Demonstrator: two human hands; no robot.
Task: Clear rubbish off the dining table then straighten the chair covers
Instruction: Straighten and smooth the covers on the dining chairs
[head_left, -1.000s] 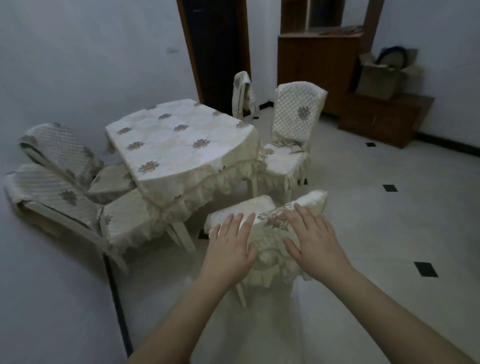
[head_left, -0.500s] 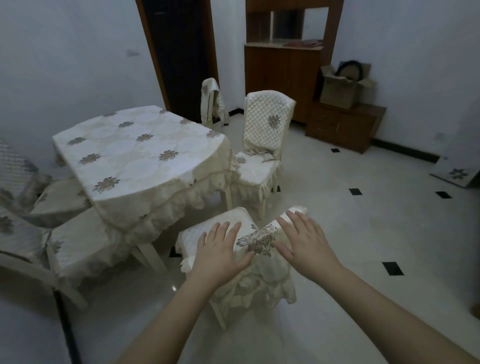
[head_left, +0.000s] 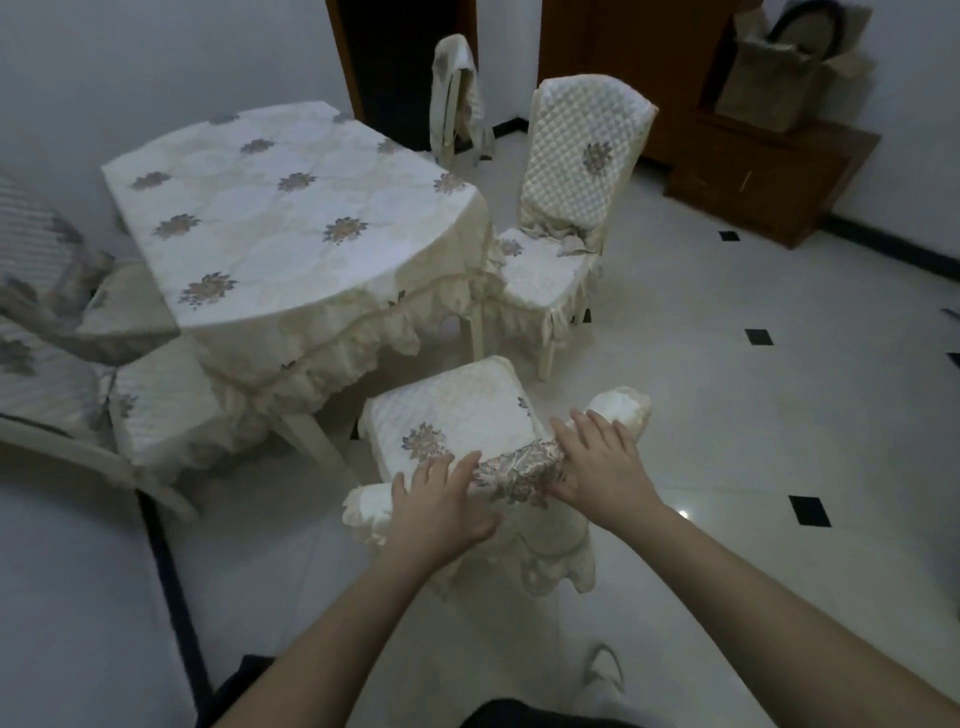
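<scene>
A cream quilted cover (head_left: 519, 470) with a floral patch drapes the top of the nearest chair's backrest. My left hand (head_left: 441, 501) lies flat on the left part of that top edge, fingers straight. My right hand (head_left: 597, 460) presses flat on the right part, fingers spread. The chair's seat cushion (head_left: 447, 415) shows just beyond my hands. The dining table (head_left: 291, 218) stands behind under a cream flowered cloth, with nothing on top.
A covered chair (head_left: 571, 208) stands at the table's right, its seat cover bunched. Another chair (head_left: 457, 98) is by the dark doorway. Two covered chairs (head_left: 62, 332) crowd the left wall. A wooden cabinet (head_left: 769, 176) with a cardboard box (head_left: 779, 67) sits far right.
The view has tilted down and closer to the chair. Both hands stay flat on the backrest cover, now spread a little further apart along its top.
</scene>
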